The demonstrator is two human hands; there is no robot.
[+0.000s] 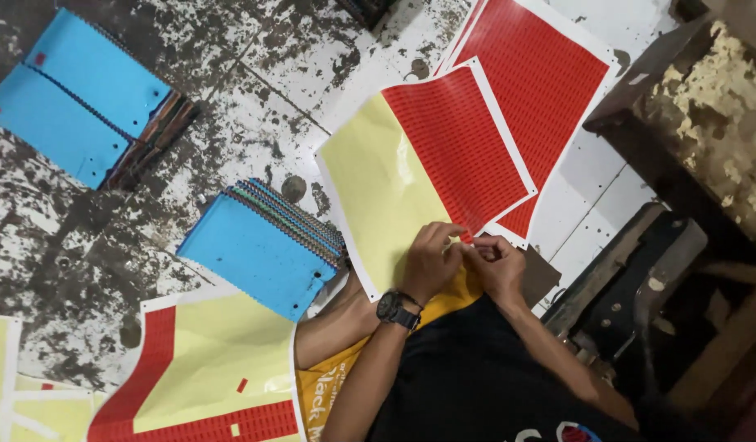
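Observation:
A sticker sheet lies on the floor in front of me, half bare yellow backing and half a block of small red stickers. My left hand, with a black watch on the wrist, pinches the sheet's near edge where the red block ends. My right hand is curled right against it, fingertips closed on a small red sticker at that edge. The fingers of both hands touch one another. A full red sticker sheet lies under the first one, farther away.
A stack of blue spiral notebooks sits left of my hands, and another stack lies at the far left. A mostly peeled sheet is at the lower left. The floor is worn and speckled; a dark wooden bench stands at the right.

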